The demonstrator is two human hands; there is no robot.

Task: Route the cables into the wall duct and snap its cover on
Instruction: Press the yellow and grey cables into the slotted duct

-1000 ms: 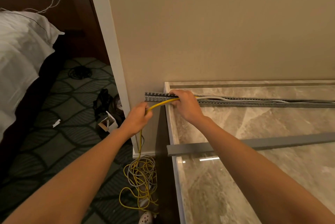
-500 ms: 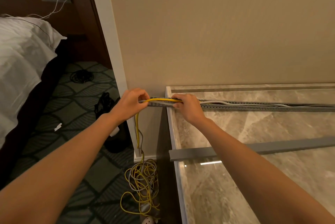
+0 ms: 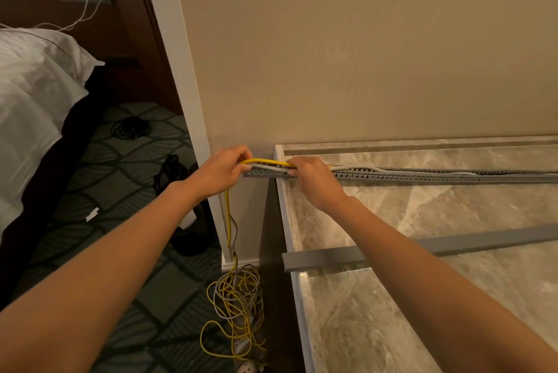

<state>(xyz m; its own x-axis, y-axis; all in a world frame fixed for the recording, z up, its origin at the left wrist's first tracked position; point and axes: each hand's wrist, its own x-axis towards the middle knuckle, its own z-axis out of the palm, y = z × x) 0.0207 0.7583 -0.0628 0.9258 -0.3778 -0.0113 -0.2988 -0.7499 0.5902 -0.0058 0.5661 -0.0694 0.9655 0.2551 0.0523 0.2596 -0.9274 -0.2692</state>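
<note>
Vs 1 s ago, left hand (image 3: 222, 172) had risen to the duct's end, bringing the thin yellow cable (image 3: 265, 162) level. Nearest, spare cable coil (image 3: 238, 306) lay on the carpet (image 3: 120, 252); long grey plastic cover strip (image 3: 453, 244) lay loose on the marble counter (image 3: 453, 312). L fingers curled round the cable; right hand (image 3: 314, 184) pinched it at the channel. Best approach, prob.: keep it taut, seat it slot by slot, no kinks. Beyond, the slotted grey plastic duct (image 3: 422, 176) ran along the wall (image 3: 362, 55), uncovered, 2 cables inside.
</note>
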